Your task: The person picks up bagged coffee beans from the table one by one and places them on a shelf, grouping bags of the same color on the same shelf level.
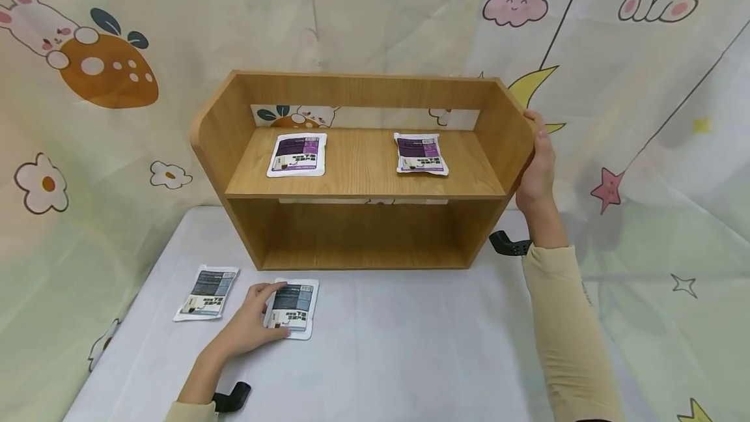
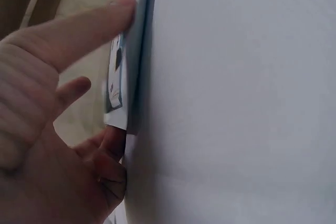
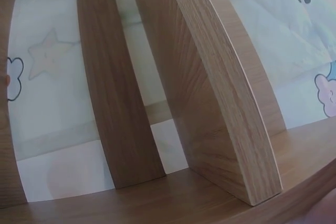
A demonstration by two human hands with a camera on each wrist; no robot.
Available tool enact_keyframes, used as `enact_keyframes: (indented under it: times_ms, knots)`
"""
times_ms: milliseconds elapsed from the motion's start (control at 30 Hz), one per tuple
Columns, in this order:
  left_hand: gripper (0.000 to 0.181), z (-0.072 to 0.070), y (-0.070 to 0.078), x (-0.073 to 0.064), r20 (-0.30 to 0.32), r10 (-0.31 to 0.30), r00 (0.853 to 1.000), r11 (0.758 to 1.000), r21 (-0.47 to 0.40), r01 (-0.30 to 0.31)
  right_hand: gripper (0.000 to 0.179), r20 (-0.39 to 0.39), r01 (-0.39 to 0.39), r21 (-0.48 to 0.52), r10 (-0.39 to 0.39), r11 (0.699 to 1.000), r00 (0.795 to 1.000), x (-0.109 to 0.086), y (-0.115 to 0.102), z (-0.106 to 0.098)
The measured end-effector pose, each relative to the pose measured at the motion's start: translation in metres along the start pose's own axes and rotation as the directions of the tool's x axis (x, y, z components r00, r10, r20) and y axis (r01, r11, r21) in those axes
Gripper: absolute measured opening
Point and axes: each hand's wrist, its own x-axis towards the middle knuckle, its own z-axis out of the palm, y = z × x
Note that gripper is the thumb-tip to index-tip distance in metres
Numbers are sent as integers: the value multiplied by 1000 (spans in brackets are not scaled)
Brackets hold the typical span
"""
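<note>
My left hand (image 1: 252,324) pinches a small white-edged packet (image 1: 293,308) with a grey-blue label, thumb on its near edge and fingers at its far edge. In the left wrist view this packet (image 2: 118,77) appears edge-on, close to the white tabletop. A similar packet (image 1: 208,293) lies on the table to the left. At the right end of a two-tier wooden shelf (image 1: 363,194), my right hand (image 1: 537,171) holds the outer side panel, fingers pointing up by the rear edge. The right wrist view shows the shelf's boards (image 3: 220,87) close up.
Two purple-labelled packets lie apart on the upper tier, a left packet (image 1: 297,155) and a right packet (image 1: 420,154). The lower tier (image 1: 363,233) is open at the front. A white table (image 1: 398,350) bears the shelf, with a printed cloth (image 1: 117,168) hanging behind.
</note>
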Motion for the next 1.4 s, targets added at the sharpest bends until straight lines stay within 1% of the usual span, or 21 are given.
enact_keyframes:
  times_ms: [100,167,333,467,567,700,800,933,1100,1200,1333,1400]
  knots:
    - [99,2,-2,-1,23,-29,999,1000,-6,29,47,-4,-26,-8,26,1000,1000,-4,2,2]
    - [96,2,-3,-3,43,-30,999,999,-26,31,46,3,-36,-9,36,999,999,-6,4,3]
    - [87,-2,-3,-4,92,27,995,994,-112,-17,46,23,-8,-11,8,1000,1000,-4,4,8]
    - [88,-6,-2,-2,132,27,991,989,-145,-8,46,10,-21,-21,22,1000,1000,-4,3,10]
    - [90,-9,0,0,145,20,989,982,-186,7,46,11,-21,-26,21,999,1000,-3,3,11]
    - [91,-11,2,9,140,38,989,974,-228,-5,47,27,20,-24,-19,1000,999,1,3,8]
    - [89,-14,5,18,131,66,989,974,-225,-36,47,31,51,-14,-50,999,998,4,2,5]
    - [88,-17,9,30,119,94,988,971,-229,-65,48,23,67,-9,-67,998,997,7,-1,5]
    - [90,-17,16,44,119,103,988,963,-261,-69,47,11,32,-28,-32,999,999,7,-4,4]
    - [90,-19,21,54,106,125,986,956,-279,-91,46,16,19,-35,-18,999,1000,6,-3,3]
    - [89,-21,28,67,90,141,986,944,-312,-106,46,17,14,-27,-13,1000,1000,3,0,2]
    - [90,-21,31,72,91,134,987,942,-321,-98,46,18,5,-17,-5,1000,1000,1,2,2]
